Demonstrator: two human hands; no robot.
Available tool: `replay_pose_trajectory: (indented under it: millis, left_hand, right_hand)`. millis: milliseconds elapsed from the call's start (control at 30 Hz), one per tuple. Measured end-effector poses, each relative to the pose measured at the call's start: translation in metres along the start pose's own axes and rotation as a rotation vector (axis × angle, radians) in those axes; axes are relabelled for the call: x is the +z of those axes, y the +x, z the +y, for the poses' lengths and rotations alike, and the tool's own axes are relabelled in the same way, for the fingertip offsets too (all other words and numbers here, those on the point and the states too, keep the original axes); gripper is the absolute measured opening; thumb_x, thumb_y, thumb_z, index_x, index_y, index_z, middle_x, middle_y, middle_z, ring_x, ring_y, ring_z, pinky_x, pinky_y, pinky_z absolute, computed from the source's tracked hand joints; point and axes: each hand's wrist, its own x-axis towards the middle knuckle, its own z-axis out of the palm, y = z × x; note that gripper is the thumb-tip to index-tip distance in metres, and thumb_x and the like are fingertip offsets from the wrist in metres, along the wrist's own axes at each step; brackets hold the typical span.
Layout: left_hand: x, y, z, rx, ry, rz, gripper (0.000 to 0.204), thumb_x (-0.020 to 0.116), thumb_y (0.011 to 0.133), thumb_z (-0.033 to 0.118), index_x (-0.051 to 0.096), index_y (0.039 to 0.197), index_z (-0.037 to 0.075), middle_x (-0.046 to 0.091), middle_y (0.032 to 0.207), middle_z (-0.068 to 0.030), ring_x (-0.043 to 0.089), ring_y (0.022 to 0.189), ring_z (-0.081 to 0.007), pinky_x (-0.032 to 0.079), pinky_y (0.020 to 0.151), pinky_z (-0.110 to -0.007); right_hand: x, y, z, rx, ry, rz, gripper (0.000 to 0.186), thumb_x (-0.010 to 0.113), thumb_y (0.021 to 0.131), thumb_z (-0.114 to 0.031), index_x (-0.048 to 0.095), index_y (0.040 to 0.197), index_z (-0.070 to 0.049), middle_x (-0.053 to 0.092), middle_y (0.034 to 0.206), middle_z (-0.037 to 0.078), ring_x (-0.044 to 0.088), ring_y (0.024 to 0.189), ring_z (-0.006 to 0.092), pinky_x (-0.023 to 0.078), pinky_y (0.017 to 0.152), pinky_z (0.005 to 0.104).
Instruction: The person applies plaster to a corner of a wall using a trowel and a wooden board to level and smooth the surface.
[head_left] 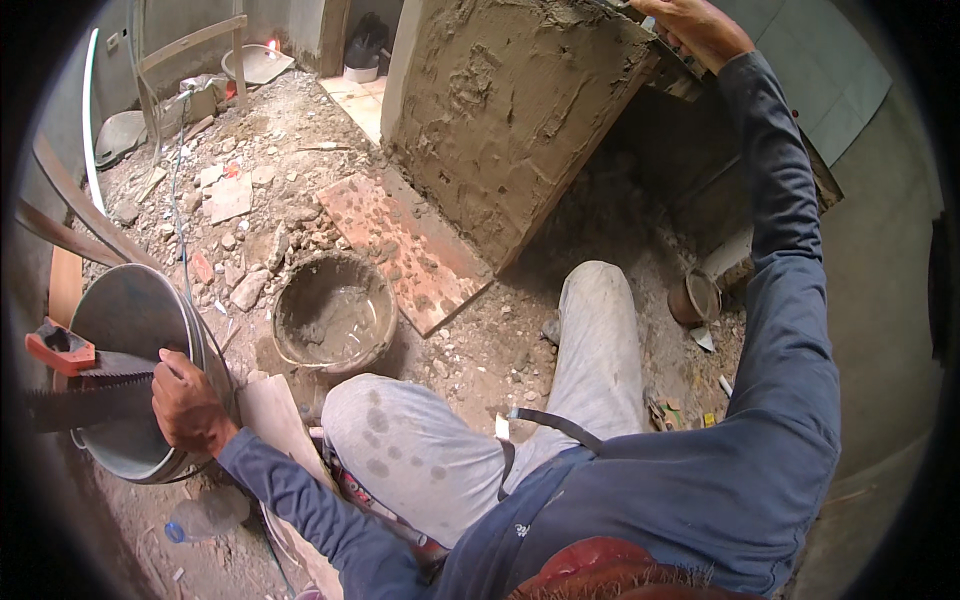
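Observation:
At the left, my left hand [190,405] is closed at the right rim of a grey bucket [130,290]. The toothed blade of a handsaw [62,348] with an orange-red handle ends at its fingers. Whether the fingers grip the blade or the rim, I cannot tell. My right arm stretches far forward, and my right hand [697,32] is curled at the top edge of a wet-plastered block [510,110]. What those fingers hold is mostly hidden at the picture's edge. A round mortar tub [335,312] with wet grey mix sits between my knees and the block.
A mortar-spattered reddish board [405,250] lies at the block's foot. Rubble [250,290] covers the floor. A small round container [694,298] stands at right, a clear plastic bottle [210,515] lies at lower left, and a wooden frame [190,45] leans at far left.

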Motion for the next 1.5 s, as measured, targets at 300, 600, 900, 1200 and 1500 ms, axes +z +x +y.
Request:
replay_pose_trajectory:
  millis: [300,600,900,1200,1500]
  left_hand:
    - [0.01,-0.001,-0.01,0.023,0.016,0.026,0.034,0.064,0.097,0.034,0.06,0.069,0.014,0.065,0.066,-0.0055,0.064,0.059,-0.0286,0.051,0.051,-0.044]
    - [0.017,-0.003,0.001,0.017,0.023,0.057,0.035,0.065,0.096,0.033,0.058,0.067,0.015,0.064,0.065,-0.0036,0.064,0.058,-0.0265,0.051,0.051,-0.042]
    - [0.015,-0.002,-0.003,0.012,0.047,0.011,0.032,0.065,0.095,0.033,0.061,0.069,0.015,0.067,0.067,-0.0036,0.066,0.06,-0.0262,0.052,0.052,-0.041]
    - [0.023,-0.01,0.005,-0.017,-0.002,-0.241,0.037,0.058,0.097,0.033,0.065,0.066,0.013,0.067,0.067,-0.0064,0.065,0.058,-0.0306,0.05,0.05,-0.046]
    - [-0.079,-0.009,-0.052,-0.133,-0.676,-0.223,0.028,0.063,0.103,0.027,0.075,0.106,0.002,0.071,0.091,-0.0012,0.06,0.081,-0.0078,0.049,0.075,-0.023]
  right_hand:
    - [0.026,0.012,-0.093,0.299,1.099,-0.045,0.045,0.06,0.101,-0.049,0.07,0.109,-0.007,0.057,0.075,-0.004,0.053,0.056,0.0044,0.045,0.045,0.0204]
    - [0.116,0.046,-0.02,0.507,1.055,0.19,0.033,0.057,0.103,-0.036,0.064,0.111,-0.004,0.059,0.08,0.001,0.057,0.065,0.0099,0.049,0.054,0.0261]
    - [0.133,0.06,-0.172,0.046,0.757,-0.44,0.041,0.062,0.101,-0.038,0.06,0.123,-0.003,0.064,0.095,0.01,0.066,0.092,0.0233,0.056,0.08,0.0412]
    - [0.291,0.088,-0.384,-0.317,0.51,-0.613,0.035,0.067,0.089,-0.035,0.069,0.095,0.0,0.07,0.083,0.019,0.071,0.082,0.0357,0.056,0.073,0.0491]
    - [0.252,0.026,-0.264,-0.292,0.729,-0.074,0.017,0.062,0.097,-0.018,0.055,0.1,-0.002,0.055,0.095,0.018,0.059,0.09,0.0367,0.049,0.077,0.0455]
